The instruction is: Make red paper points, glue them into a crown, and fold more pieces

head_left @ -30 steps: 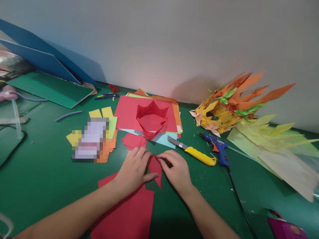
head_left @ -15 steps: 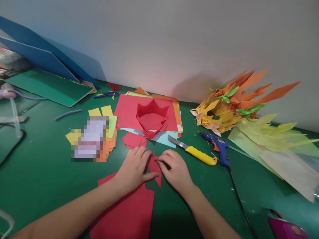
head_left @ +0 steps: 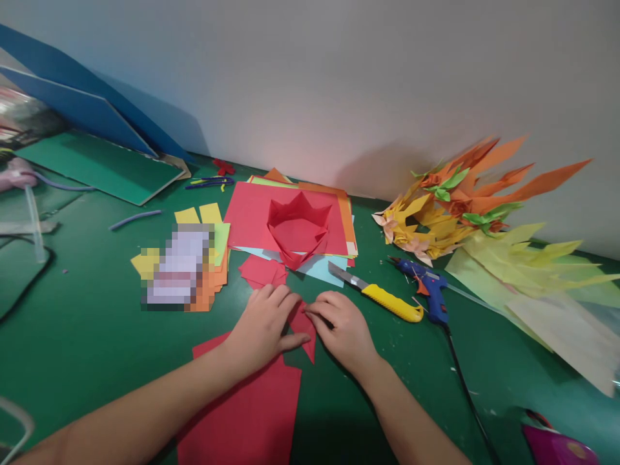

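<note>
A small folded piece of red paper [head_left: 304, 321] lies on the green table between my hands, its pointed end toward me. My left hand [head_left: 265, 323] holds it down, fingers curled over its left side and thumb stretched across its lower part. Thumb and forefinger of my right hand [head_left: 341, 329] pinch its right edge. Just beyond my left fingers are small red paper pieces [head_left: 261, 272]. Partly under my left forearm rests a large red sheet [head_left: 247, 413]. Farther back, a red paper crown [head_left: 299, 223] stands on stacked coloured sheets [head_left: 245, 210].
To the right lie a yellow utility knife [head_left: 392, 302], blade out, and a blue glue gun [head_left: 431, 290] with a black cord. Behind them sits an orange and yellow paper crown [head_left: 450, 206]. A blurred-out phone-like object [head_left: 179, 268] covers small paper squares at left. Blue boards [head_left: 87, 103] lean against the wall.
The view has shifted slightly, so the things appear a little farther right. Both hands keep their places on the red folded paper, with hardly any visible movement.
</note>
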The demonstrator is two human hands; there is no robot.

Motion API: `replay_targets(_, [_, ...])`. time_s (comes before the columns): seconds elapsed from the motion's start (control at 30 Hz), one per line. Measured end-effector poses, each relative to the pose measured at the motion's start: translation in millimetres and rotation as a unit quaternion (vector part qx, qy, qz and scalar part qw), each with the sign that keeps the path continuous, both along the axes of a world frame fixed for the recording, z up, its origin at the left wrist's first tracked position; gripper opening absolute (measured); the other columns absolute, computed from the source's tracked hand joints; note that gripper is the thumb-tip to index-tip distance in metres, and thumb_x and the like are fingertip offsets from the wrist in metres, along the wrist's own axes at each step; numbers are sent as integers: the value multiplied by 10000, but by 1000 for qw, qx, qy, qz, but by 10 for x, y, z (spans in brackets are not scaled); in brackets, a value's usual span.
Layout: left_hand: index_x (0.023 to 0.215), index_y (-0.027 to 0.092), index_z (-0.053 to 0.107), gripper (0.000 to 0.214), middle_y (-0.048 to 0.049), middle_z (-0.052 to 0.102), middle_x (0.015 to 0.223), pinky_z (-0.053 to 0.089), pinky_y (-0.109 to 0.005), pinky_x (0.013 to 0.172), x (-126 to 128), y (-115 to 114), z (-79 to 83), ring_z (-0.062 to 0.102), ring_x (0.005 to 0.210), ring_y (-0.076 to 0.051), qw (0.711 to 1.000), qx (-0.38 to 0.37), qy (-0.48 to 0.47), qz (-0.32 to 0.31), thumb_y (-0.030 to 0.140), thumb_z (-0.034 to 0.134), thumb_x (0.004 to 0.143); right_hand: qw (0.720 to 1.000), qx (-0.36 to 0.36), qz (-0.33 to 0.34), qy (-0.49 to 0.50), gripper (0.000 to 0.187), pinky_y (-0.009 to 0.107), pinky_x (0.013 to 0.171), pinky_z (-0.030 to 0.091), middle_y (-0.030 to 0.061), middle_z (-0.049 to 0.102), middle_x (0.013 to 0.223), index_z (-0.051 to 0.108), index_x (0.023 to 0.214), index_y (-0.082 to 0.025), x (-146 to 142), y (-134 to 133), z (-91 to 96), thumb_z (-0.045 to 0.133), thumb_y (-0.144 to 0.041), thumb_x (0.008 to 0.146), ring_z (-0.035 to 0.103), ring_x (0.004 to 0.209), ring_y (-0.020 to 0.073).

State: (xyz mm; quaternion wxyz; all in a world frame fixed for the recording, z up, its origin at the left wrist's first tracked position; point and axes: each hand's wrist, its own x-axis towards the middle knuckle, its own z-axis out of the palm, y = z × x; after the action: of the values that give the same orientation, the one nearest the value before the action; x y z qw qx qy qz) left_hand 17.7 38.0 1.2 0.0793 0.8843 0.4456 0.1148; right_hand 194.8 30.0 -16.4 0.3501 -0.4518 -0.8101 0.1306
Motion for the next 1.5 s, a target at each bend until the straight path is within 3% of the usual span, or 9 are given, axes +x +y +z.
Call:
replay_targets(0.43, [1037, 174, 572, 466, -68, 604, 957, 368, -356, 726, -10, -1, 2, 523, 833, -245, 1000, 18, 6, 4, 501, 698, 730, 1000, -14, 16, -13, 192, 316, 668, 470, 69, 597, 767, 678, 832, -156, 21, -16, -4, 492, -133, 873, 556, 734, 192])
replay_targets(1.07, [939, 180, 625, 397, -69, 617, 946, 352, -374, 748, -8, -8, 9, 514, 828, -245, 999, 46, 19, -1, 520, 679, 742, 999, -21, 29, -23, 197, 322, 670, 468, 75, 581, 787, 654, 818, -162, 28, -13, 33, 466, -121, 862, 549, 754, 199])
replay_targets(1.5, [877, 147, 602, 269, -82, 622, 908, 441, -371, 729, 8, -19, -50, 557, 818, -231, 996, 42, -38, -65, 415, 592, 850, 999, -18, 38, -19, 196, 319, 665, 472, 68, 581, 773, 662, 823, -170, 36, -8, 36, 474, -146, 874, 546, 735, 191])
